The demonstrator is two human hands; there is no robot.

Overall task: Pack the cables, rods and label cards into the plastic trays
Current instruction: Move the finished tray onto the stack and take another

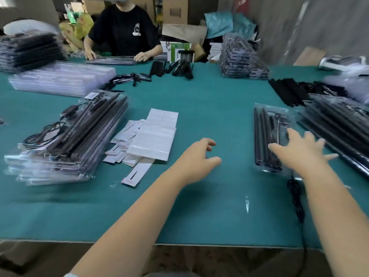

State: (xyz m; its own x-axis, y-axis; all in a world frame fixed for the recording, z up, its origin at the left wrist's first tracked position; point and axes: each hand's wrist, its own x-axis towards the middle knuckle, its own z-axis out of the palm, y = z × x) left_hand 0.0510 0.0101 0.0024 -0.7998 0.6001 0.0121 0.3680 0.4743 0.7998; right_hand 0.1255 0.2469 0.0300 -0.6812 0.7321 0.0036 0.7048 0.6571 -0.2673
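Note:
A clear plastic tray [265,134] holding black rods and a cable lies on the green table [209,108] at the right. My right hand [299,150] hovers over its near end with fingers spread, holding nothing. My left hand [199,156] floats above bare cloth in the middle, fingers loosely curled and empty. A stack of packed trays [65,140] stands at the left, with a black cable [46,132] on top. White label cards [147,138] lie spread beside that stack.
Empty clear trays [60,76] are piled at the far left. Loose black rods [287,90] and more filled trays [339,124] crowd the right side. A black cable [295,198] hangs over the front edge. A person [123,31] works across the table.

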